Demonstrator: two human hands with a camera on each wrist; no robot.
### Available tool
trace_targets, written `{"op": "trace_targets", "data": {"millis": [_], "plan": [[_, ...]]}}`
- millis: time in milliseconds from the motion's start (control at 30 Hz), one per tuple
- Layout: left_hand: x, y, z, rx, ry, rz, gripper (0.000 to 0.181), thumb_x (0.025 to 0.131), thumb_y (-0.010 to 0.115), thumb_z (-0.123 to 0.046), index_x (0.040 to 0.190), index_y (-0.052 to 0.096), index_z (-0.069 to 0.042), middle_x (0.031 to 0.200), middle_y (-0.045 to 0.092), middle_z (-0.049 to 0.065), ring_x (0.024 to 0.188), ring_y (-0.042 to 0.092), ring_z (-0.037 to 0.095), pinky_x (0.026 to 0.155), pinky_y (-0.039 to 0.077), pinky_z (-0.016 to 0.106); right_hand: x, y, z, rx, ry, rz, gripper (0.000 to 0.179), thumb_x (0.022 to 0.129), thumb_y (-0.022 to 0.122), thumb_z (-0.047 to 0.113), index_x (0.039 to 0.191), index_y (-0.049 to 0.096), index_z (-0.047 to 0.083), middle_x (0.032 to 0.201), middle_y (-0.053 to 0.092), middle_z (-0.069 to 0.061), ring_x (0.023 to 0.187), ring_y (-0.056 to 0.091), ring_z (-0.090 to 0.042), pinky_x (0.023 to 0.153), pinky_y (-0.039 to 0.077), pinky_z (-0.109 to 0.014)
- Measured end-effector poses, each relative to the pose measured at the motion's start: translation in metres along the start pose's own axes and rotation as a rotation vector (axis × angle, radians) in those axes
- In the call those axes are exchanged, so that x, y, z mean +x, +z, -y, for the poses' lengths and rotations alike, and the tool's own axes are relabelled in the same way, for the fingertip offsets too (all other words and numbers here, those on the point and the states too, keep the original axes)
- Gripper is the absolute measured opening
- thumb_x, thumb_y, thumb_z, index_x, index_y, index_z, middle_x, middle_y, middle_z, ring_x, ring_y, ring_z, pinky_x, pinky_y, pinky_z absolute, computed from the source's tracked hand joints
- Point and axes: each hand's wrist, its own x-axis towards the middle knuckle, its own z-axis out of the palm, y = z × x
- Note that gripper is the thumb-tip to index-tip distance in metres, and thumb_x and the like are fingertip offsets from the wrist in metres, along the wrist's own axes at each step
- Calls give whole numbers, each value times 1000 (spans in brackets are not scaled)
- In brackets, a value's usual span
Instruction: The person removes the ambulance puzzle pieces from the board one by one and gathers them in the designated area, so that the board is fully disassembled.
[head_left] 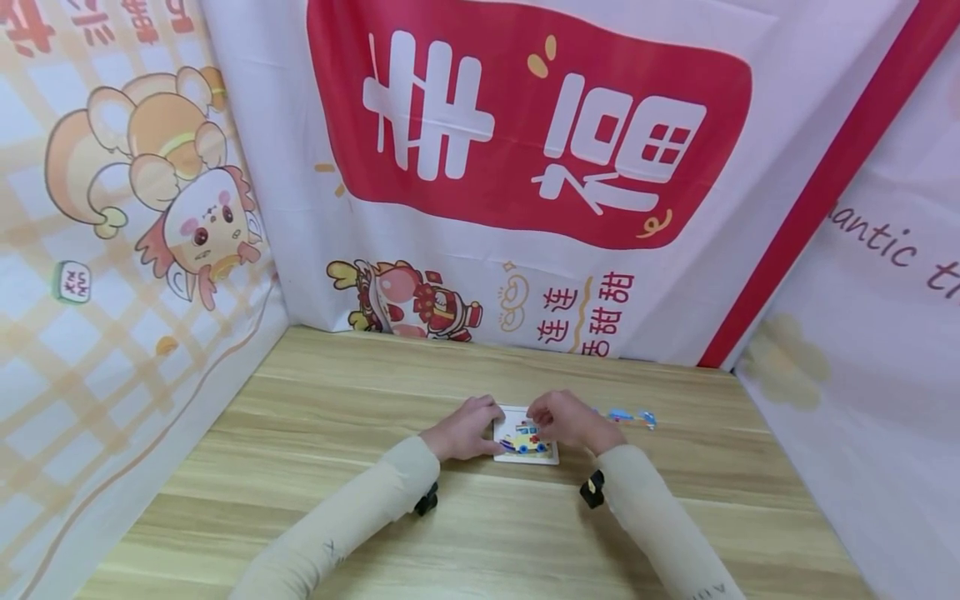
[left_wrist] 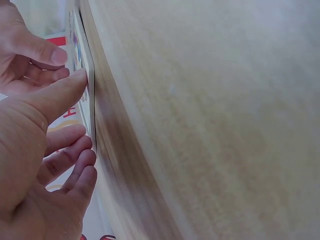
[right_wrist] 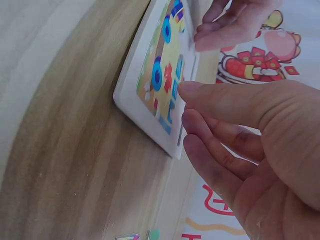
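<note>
Fingers, left hand [head_left: 465,429]: thumb on the near left part of the white board, well apart from the other fingers, which lie along the left edge. Fingers, right hand [head_left: 572,419]: thumb and forefinger close together but slightly apart, above the right side; nothing visible between them; contact with the picture cannot be told.

Item, one white board [head_left: 512,417]: flat on the wooden table [head_left: 510,533], between both hands.

Item, one yellow vehicle picture [head_left: 523,440]: on the board, blue wheels, red cross-like mark; long axis running left to right. Lies below and left of the right fingertips, the nearer pair to its body; left thumb just beside its left end.

Item, blue pieces [head_left: 630,417]: on the table, right of the right hand.

Item, back cloth [head_left: 480,225]: red panel, white characters 幸福, turned sideways; below, smaller red 连连 and 甜甜.

Item, right cloth [head_left: 862,350]: partial lettering, "antic t".

Brands: none legible.
</note>
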Motion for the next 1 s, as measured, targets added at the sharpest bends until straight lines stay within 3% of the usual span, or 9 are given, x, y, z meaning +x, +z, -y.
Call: {"op": "trace_targets", "data": {"millis": [333, 733, 1000], "plan": [[4, 1, -3, 17, 4, -4, 53, 94, 82, -36, 134, 67, -5, 129, 61, 6, 119, 54, 22, 109, 49, 38, 6, -2, -6, -35, -93, 43, 30, 86, 77, -10, 114, 79, 2, 103, 78, -11, 91, 71, -20, 82, 61, -32], [17, 6, -14, -11, 29, -18, 52, 91, 84, -32, 132, 69, -3, 125, 63, 9, 111, 54, 22, 98, 51, 35, 11, 1, -3, -116, -153, 28, 32, 86, 75, -13, 114, 79, 2, 104, 79, -10, 93, 71, -20, 85, 61, -36], [22, 9, -20, -28, 4, -5, 54, 90, 85, -31, 132, 69, -2, 126, 64, 11, 111, 55, 23, 99, 50, 35, 12, 3, -3, -75, -84, 38, 33, 84, 75, -14, 112, 79, 3, 105, 78, -11, 92, 69, -19, 86, 61, -37]]}}
